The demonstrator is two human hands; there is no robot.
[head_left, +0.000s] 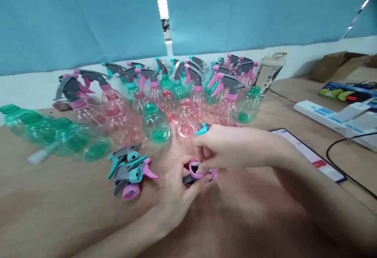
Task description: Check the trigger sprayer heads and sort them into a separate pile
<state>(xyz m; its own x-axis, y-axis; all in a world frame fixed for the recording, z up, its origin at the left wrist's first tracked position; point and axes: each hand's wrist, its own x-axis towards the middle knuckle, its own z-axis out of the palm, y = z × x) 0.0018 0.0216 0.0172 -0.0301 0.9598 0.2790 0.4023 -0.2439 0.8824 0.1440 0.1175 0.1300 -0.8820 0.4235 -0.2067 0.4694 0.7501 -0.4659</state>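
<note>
A grey spray head with a pink collar (196, 169) is held between my hands, its round opening facing up. My left hand (179, 185) grips it from the left, thumb and fingers around the collar. My right hand (212, 148) is closed with its fingertips at the opening; whatever they pinch is too small to make out. Left of my hands lies a pile of loose spray heads (129, 171) with teal and pink collars. Just beyond stand an uncapped green bottle (156, 124) and an uncapped pink bottle (187, 116).
Many bottles with spray heads (198, 93) stand at the back. Several green bottles (85, 142) lie at the left. A patterned cup (269, 73), a tablet (309, 154), a white power strip (330, 118) with a black cable and a cardboard box (338, 66) are at the right.
</note>
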